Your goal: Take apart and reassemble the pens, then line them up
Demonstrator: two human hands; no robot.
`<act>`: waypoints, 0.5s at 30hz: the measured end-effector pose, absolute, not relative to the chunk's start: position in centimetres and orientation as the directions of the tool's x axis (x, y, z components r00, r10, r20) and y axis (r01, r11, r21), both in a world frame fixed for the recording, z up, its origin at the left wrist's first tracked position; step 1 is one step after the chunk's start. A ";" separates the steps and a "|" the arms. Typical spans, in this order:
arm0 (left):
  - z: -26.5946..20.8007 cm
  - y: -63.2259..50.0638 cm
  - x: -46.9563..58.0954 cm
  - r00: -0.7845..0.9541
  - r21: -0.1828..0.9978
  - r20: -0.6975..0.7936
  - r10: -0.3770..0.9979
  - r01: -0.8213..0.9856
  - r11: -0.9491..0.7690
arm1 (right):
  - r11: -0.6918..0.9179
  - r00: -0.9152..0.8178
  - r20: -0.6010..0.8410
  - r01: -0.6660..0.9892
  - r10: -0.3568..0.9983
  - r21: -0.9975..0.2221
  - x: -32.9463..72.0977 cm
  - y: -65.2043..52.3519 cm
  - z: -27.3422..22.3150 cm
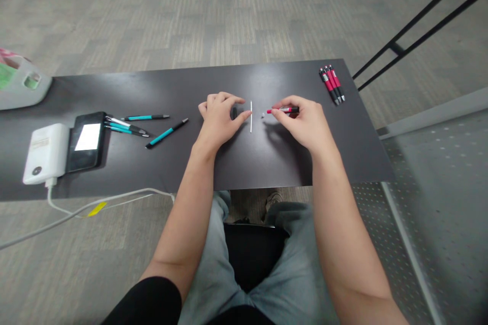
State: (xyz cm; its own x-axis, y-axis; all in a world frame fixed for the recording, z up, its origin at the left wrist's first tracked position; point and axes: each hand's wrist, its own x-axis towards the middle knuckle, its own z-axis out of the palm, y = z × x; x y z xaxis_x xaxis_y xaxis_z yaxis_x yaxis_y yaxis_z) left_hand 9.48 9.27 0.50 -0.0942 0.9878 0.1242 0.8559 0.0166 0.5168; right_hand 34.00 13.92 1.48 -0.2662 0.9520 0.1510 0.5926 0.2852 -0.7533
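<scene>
A red-and-black pen barrel (pixel 282 110) is pinched between the thumb and fingers of the right hand (pixel 292 111), just over the counter (pixel 183 162), lying nearly level with its red end toward the left. Just below that end sits a small pale pen part (pixel 263 116). Between the two hands a thin white rod (pixel 250 124), like a pen refill, lies on the counter, running from front to back. The left hand (pixel 224 114) is curved, thumb and index finger parted, the thumb tip right at the rod; a dark piece (pixel 234 112) shows behind the thumb, and whether the hand grips it I cannot tell. Near the back right corner, four red-and-black pens (pixel 331 84) lie side by side. Left of the left hand, one blue-and-black pen (pixel 166 133) lies aslant, another lies across behind it, and a small cluster of blue and silver pens (pixel 125 127) reaches to the edge of a black smartphone (pixel 84 162). Beside that is a white power bank (pixel 48 150) with a white cable (pixel 114 197) plugged in. A white plastic basket (pixel 28 91) stands at the far left.
</scene>
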 end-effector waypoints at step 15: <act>0.5 9.4 8.0 -0.191 0.564 0.176 0.966 0.823 0.060 | 0.427 -0.437 0.149 0.652 0.887 -0.627 35.7 14.6 -0.6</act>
State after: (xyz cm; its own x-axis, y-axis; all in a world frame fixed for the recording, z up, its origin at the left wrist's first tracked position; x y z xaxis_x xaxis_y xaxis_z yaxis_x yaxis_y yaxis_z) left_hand 8.02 9.39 0.53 -0.1905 0.9658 0.1759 0.8233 0.0596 0.5644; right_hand 35.70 14.63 -0.62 -0.4371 0.8870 0.1493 0.6518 0.4267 -0.6269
